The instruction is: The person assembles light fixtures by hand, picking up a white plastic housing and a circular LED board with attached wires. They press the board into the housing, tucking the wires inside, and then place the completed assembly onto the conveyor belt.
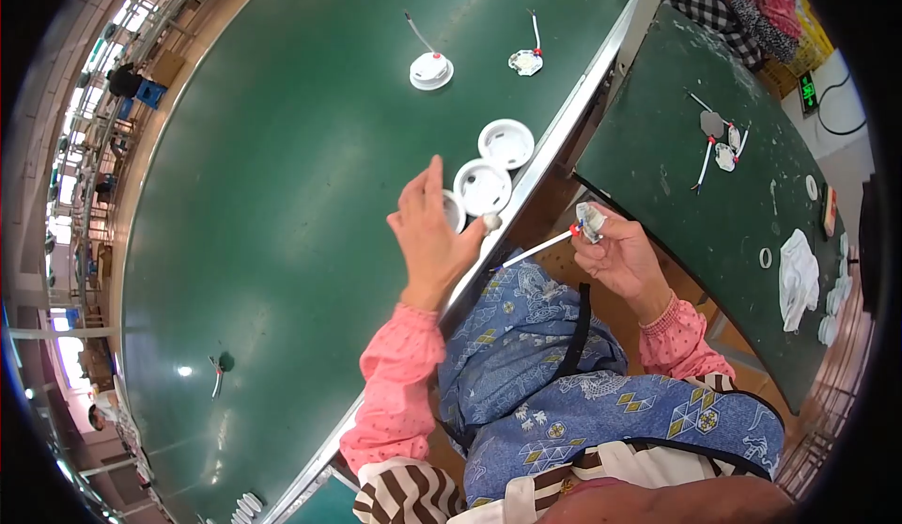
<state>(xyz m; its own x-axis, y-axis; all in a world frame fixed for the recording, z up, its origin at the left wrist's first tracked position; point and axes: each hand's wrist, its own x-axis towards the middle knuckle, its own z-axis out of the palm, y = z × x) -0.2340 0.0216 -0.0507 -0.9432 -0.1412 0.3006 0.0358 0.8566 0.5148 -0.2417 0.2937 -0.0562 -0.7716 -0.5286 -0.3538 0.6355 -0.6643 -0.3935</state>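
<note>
Above the green table (310,195) my left hand (430,233) is spread, thumb and fingers apart, with a pale covering on the thumb tip. It is beside a group of round white cups (482,187), one of them partly hidden behind the hand. My right hand (620,251) pinches a small whitish disc part (590,221) with a red piece. A white cable (540,246) runs from that part down to the left, over my lap.
A white cup with a cable (431,71) and a disc part (526,62) lie at the far side. On the right-hand table (676,157) are more cabled parts (723,156), rings and a white cloth (798,280). Another person (723,16) is at the top right.
</note>
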